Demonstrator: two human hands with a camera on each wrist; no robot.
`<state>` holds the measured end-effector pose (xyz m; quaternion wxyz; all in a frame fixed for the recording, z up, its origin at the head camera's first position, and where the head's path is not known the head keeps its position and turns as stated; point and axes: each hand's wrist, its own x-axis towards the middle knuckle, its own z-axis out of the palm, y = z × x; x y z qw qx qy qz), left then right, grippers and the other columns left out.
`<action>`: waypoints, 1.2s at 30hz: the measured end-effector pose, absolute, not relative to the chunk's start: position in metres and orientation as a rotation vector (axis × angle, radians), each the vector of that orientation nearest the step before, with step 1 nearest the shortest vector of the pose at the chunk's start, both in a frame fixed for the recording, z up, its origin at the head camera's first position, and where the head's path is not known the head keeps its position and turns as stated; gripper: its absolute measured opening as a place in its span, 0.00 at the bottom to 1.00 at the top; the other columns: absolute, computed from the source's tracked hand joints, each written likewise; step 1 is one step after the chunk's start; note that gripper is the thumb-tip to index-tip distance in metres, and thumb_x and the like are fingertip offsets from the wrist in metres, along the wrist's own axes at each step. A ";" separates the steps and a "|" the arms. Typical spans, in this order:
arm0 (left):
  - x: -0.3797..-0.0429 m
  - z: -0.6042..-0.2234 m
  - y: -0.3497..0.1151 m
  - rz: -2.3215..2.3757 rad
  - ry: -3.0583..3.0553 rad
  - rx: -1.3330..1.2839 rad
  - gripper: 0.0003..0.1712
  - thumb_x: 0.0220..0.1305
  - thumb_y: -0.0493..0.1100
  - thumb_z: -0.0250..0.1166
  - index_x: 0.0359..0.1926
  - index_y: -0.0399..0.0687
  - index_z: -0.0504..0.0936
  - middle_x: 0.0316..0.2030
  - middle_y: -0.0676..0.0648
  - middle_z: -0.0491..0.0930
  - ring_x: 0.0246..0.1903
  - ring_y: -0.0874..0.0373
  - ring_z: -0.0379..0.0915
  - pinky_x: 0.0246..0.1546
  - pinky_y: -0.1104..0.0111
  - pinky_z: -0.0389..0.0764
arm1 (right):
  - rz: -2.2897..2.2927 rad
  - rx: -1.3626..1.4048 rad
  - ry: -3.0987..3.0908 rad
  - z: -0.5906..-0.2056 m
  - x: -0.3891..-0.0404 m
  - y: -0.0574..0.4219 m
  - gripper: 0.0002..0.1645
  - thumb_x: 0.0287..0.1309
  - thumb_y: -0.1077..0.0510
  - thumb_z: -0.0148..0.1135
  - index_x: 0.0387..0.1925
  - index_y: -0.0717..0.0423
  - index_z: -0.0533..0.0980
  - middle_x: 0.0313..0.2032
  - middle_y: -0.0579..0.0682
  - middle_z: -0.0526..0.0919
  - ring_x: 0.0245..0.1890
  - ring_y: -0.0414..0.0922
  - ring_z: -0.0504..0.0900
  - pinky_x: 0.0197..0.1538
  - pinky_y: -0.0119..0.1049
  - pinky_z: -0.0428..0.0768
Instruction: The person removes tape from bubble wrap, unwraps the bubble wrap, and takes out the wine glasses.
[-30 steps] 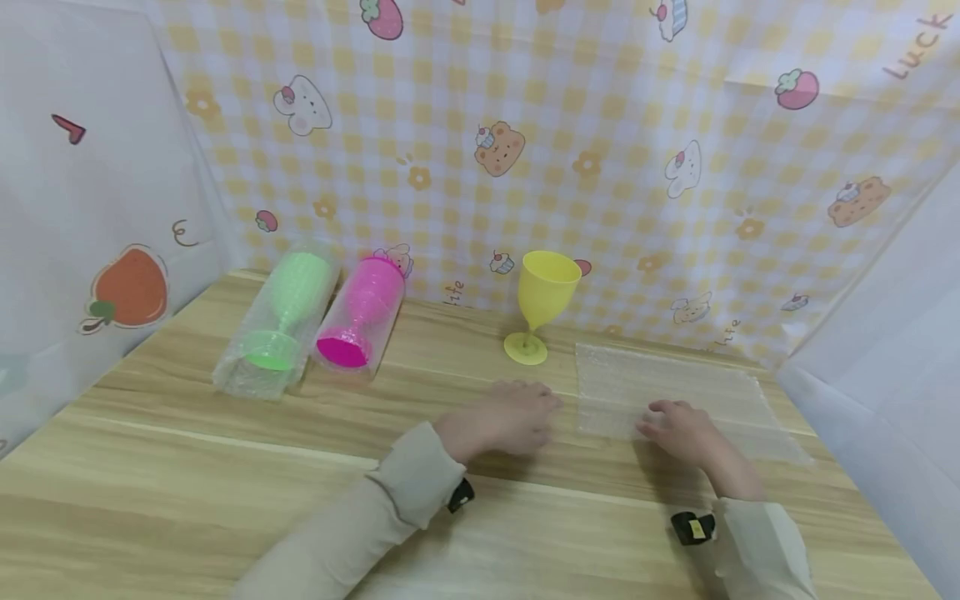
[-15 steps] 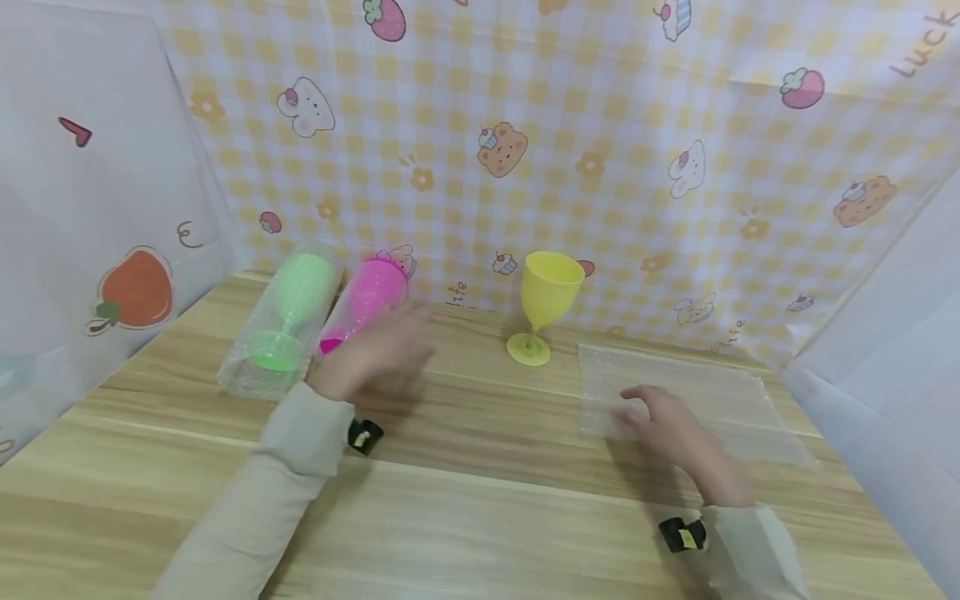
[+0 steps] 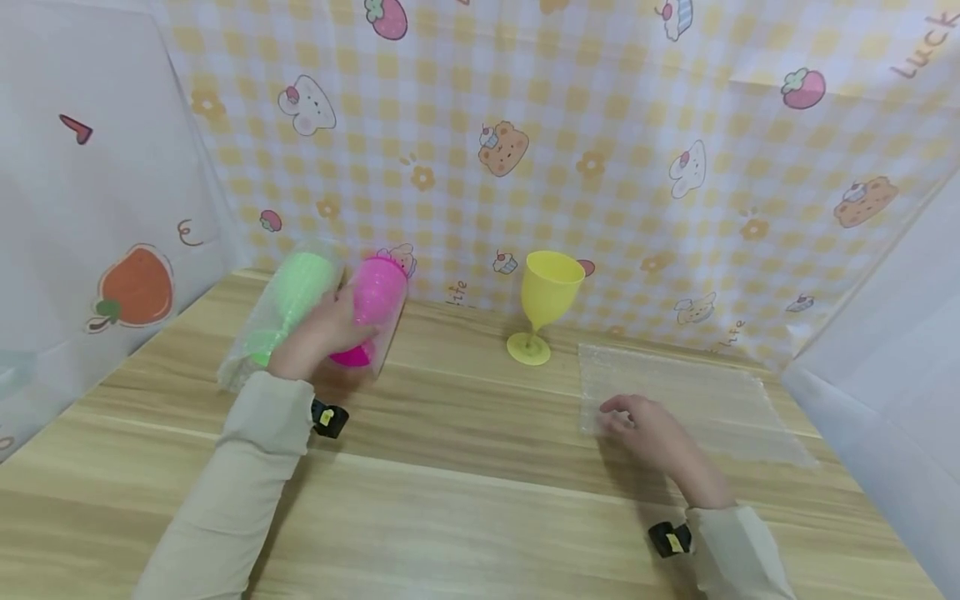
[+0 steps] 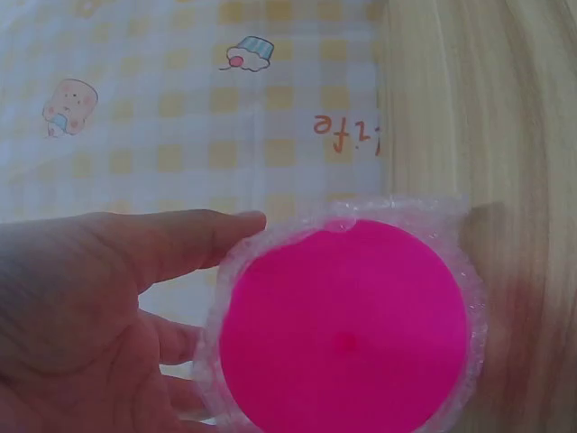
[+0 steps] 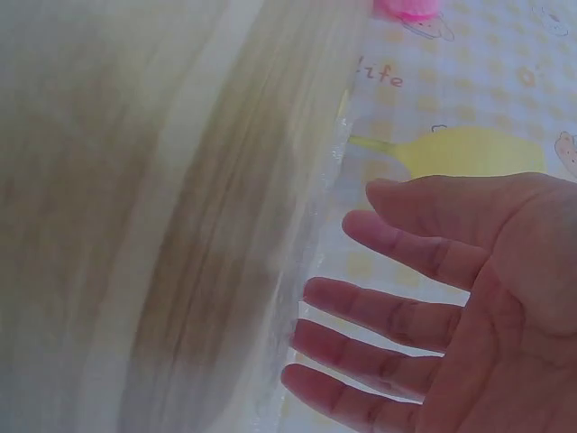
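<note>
My left hand (image 3: 318, 332) grips the pink plastic goblet (image 3: 378, 287), which lies wrapped in clear bubble wrap at the back left. In the left wrist view, the thumb reaches along one side of the wrapped roll (image 4: 343, 334) and the other fingers pass partly out of sight behind it. Beside it lies a light green goblet (image 3: 303, 283), also in bubble wrap and partly covered by the hand. My right hand (image 3: 652, 433) hovers with relaxed, spread fingers at the near left of a flat bubble wrap sheet (image 3: 697, 400), holding nothing.
A bare yellow goblet (image 3: 550, 292) stands upright near the back of the wooden table (image 3: 450, 517), between the wrapped pair and the sheet. Behind the table hangs a checked cloth (image 3: 450, 100), with pale cloth walls at both sides.
My left hand has swept left from near the yellow goblet to the wrapped pink goblet and taken hold of it. My right hand has drifted slightly left.
</note>
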<state>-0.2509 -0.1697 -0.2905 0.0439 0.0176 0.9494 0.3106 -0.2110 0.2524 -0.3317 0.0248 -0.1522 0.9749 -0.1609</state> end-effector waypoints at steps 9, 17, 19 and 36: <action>-0.255 -0.295 -0.177 0.928 2.871 0.113 0.55 0.65 0.52 0.56 0.68 0.30 0.24 0.68 0.24 0.30 0.65 0.26 0.38 0.62 0.42 0.57 | -0.430 -0.526 2.998 -0.336 -0.213 0.253 0.09 0.58 0.61 0.57 0.39 0.55 0.81 0.44 0.60 0.81 0.44 0.57 0.79 0.49 0.55 0.76; -0.253 -0.299 -0.177 0.885 2.881 0.130 0.57 0.64 0.53 0.56 0.67 0.32 0.20 0.67 0.21 0.35 0.63 0.25 0.48 0.56 0.45 0.68 | -0.421 -0.530 2.976 -0.337 -0.209 0.253 0.10 0.58 0.61 0.58 0.40 0.52 0.81 0.48 0.63 0.78 0.45 0.58 0.78 0.48 0.55 0.76; -0.252 -0.300 -0.175 0.835 2.897 0.135 0.56 0.64 0.53 0.56 0.68 0.31 0.24 0.65 0.19 0.42 0.61 0.26 0.53 0.54 0.46 0.71 | -0.422 -0.533 2.974 -0.337 -0.209 0.253 0.10 0.58 0.61 0.58 0.40 0.52 0.81 0.48 0.63 0.77 0.44 0.58 0.78 0.47 0.55 0.76; -0.234 -0.313 -0.162 1.382 2.469 0.433 0.52 0.63 0.49 0.59 0.70 0.35 0.32 0.68 0.28 0.45 0.67 0.32 0.42 0.63 0.41 0.55 | -0.447 -0.536 2.933 -0.336 -0.207 0.254 0.11 0.59 0.56 0.59 0.43 0.53 0.80 0.49 0.63 0.76 0.43 0.55 0.78 0.46 0.54 0.77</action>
